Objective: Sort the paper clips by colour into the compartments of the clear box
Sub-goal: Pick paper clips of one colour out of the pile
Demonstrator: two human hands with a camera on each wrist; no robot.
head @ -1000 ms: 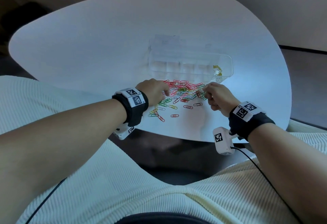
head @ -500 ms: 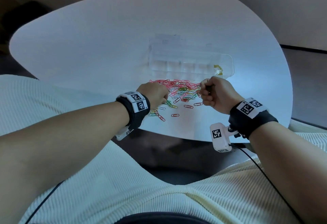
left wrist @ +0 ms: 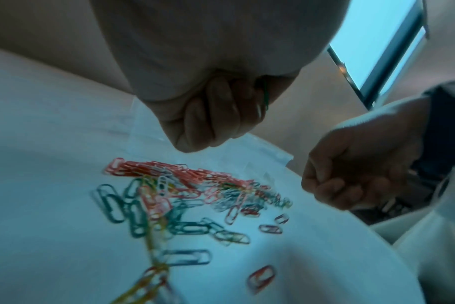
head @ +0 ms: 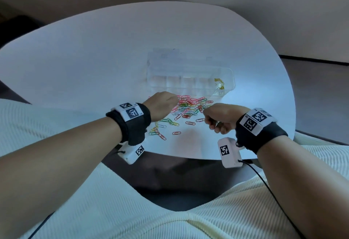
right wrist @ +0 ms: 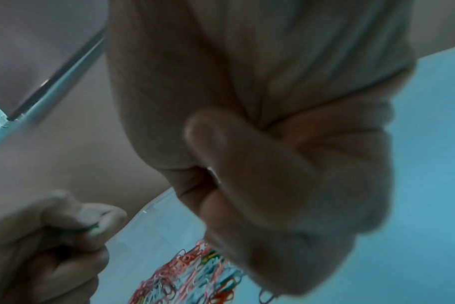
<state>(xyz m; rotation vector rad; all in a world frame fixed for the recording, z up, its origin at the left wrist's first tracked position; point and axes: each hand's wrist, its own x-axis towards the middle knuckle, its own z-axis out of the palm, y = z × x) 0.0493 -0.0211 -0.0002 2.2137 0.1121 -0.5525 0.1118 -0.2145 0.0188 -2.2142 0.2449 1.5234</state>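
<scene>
White and rounded, the table (head: pixel 94 65) carries the clear box (head: pixel 188 80) with a few yellow clips (head: pixel 220 84) in its rightmost compartment, and just in front of it the mixed pile of paper clips (head: pixel 187 108). From the head view both fists hover over the pile with their contents hidden. The wrist views show more: the left hand (left wrist: pixel 213 115) curls round a green clip (left wrist: pixel 265 96), while the right hand (right wrist: pixel 286 185) is curled tight with a pale sliver at the thumb, and I cannot tell what it grips.
</scene>
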